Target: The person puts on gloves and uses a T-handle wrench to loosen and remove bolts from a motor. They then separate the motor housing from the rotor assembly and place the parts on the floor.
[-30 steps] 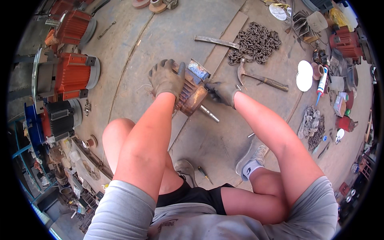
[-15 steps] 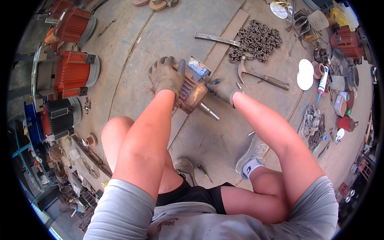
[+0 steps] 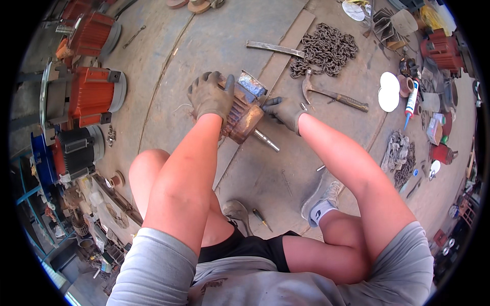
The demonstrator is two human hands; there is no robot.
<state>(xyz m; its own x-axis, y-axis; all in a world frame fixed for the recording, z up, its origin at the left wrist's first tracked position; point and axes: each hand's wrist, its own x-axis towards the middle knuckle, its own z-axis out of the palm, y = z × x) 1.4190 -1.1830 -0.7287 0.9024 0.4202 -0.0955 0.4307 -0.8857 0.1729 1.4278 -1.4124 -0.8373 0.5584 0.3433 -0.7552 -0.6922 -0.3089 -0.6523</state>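
Observation:
A rusty electric motor [image 3: 244, 118] lies on the floor in front of me, its bare metal shaft [image 3: 267, 140] pointing toward my lower right. A worn blue box-like part [image 3: 250, 85] sits on its far side. My left hand [image 3: 210, 96], in a dirty work glove, is closed over the motor's left end, thumb along the ribbed casing. My right hand [image 3: 285, 112], gloved too, is closed at the motor's right end face, fingertips beside its rim. What those fingers hold, if anything, is hidden. A short metal piece [image 3: 303, 106] shows just past the right glove.
A claw hammer [image 3: 337, 97], a flat metal bar [image 3: 275, 48] and a heaped chain [image 3: 326, 50] lie beyond my right hand. A screwdriver [image 3: 262, 220] lies between my feet. Larger motors [image 3: 92, 92] line the left; a sealant tube [image 3: 411, 104] lies right.
My right hand has turned and shifted slightly, covering more of the short metal piece beside it. The left hand and the motor stay in place.

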